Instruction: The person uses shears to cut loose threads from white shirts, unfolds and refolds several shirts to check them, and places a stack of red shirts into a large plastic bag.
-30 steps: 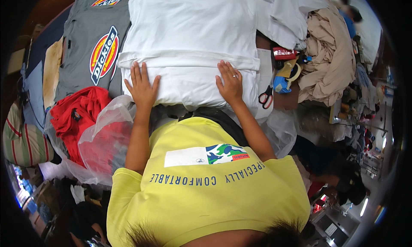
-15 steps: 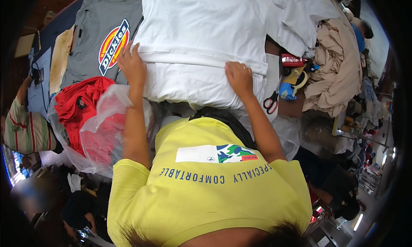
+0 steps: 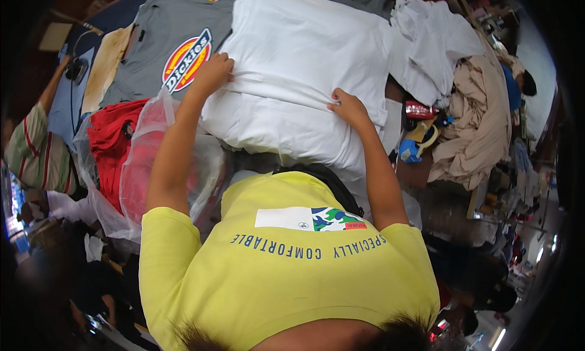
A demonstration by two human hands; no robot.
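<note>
A white garment [image 3: 311, 34], probably a T-shirt, lies flat on top of a stack of white fabric [image 3: 262, 122] in front of me. My left hand [image 3: 213, 74] pinches the garment's left side, close to a grey shirt with a colourful emblem. Across the stack, my right hand [image 3: 350, 106] is closed on the garment's near edge with thumb and fingers together. Between my hands the cloth is bunched into a loose crosswise ridge.
Left of the stack are a grey shirt [image 3: 143, 64] and red clothing [image 3: 106, 138] in a clear plastic bag. To the right lie crumpled white cloth [image 3: 426, 40], beige fabric [image 3: 475, 125], a red container [image 3: 419, 110] and a tape roll [image 3: 430, 136]. A striped-sleeved person [image 3: 39, 150] works far left.
My left hand has gone from resting on the garment to gripping its side, and my right hand has taken up the near edge. The neat folded band is now rumpled. The scissors are hidden.
</note>
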